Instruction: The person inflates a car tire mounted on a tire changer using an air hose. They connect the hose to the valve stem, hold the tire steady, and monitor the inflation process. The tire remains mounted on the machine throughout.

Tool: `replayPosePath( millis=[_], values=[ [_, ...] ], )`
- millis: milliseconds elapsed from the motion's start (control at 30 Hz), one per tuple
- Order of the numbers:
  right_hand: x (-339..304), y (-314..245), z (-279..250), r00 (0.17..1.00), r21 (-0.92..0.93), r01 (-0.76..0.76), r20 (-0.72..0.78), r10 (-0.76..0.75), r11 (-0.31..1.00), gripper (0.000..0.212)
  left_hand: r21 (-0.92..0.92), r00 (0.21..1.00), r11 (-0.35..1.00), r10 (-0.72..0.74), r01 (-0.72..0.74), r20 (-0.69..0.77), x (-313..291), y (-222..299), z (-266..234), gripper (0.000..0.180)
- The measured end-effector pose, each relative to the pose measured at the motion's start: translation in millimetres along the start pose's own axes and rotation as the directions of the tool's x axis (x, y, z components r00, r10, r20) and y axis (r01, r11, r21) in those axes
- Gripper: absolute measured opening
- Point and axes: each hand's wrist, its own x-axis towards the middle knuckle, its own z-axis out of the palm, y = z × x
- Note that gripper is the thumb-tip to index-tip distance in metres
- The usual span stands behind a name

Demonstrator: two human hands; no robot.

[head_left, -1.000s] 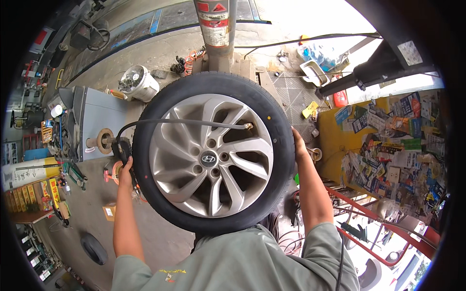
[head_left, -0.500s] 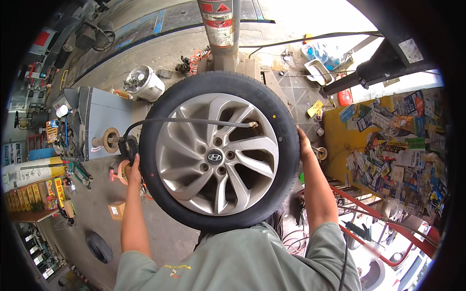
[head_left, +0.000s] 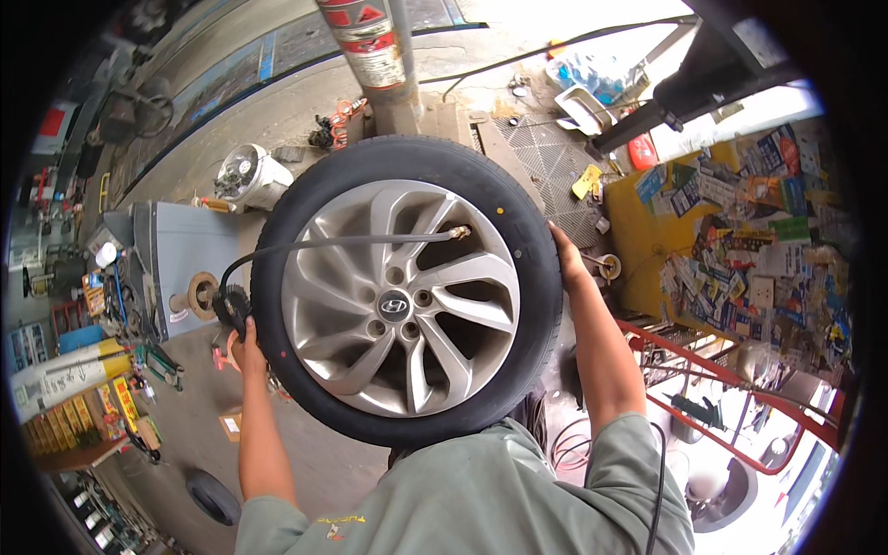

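A car wheel (head_left: 314, 365) with a black tyre and silver alloy spokes stands in front of me, its face turned up toward me. On its right edge rests my right hand (head_left: 571, 259), closed round the tyre with the fingers mostly hidden behind. My left hand (head_left: 248, 351), at the tyre's left side, is closed on a black tyre inflator (head_left: 233, 307). From the inflator a dark hose (head_left: 351, 242) crosses the rim, its brass end (head_left: 460, 233) at the valve near the upper right of the rim.
A grey machine with a round flange (head_left: 202, 294) stands left of the wheel, near a white bucket (head_left: 254, 176). Beyond the wheel rises a post (head_left: 379, 65). At right are a yellow panel covered in cards (head_left: 731, 259) and a red frame (head_left: 684, 351). A loose tyre (head_left: 213, 498) lies lower left.
The view has turned slightly, and the surroundings have shifted left in it. The wheel sits a little further left, and my left hand with the inflator appears slightly lower. Both grips are unchanged.
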Motion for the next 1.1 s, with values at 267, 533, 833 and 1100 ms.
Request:
replayPosePath(
  millis=[267,533,833,1100],
  values=[
    [3.6,-22.0,5.4,0.949,-0.358,0.252,0.272,-0.157,0.899,0.06,-0.22,0.986,0.971,-0.062,0.096,0.155,-6.8,-8.5,-14.4,0.06],
    [115.7,-42.5,33.9,0.802,-0.23,0.391,0.56,-0.207,0.891,0.055,-0.153,0.979,0.981,-0.087,0.116,0.186,-17.2,16.6,0.6,0.063],
    [161.3,-66.0,75.1,0.708,-0.228,0.366,0.697,-0.111,0.902,0.071,-0.083,0.986,0.988,-0.122,0.132,0.114,-7.1,6.6,-2.8,0.06],
    [144.1,-65.1,72.6,0.667,-0.188,0.545,0.687,-0.287,0.817,0.066,-0.109,0.982,0.984,-0.128,0.143,0.139,-18.8,12.4,6.1,0.061]
  ],
)
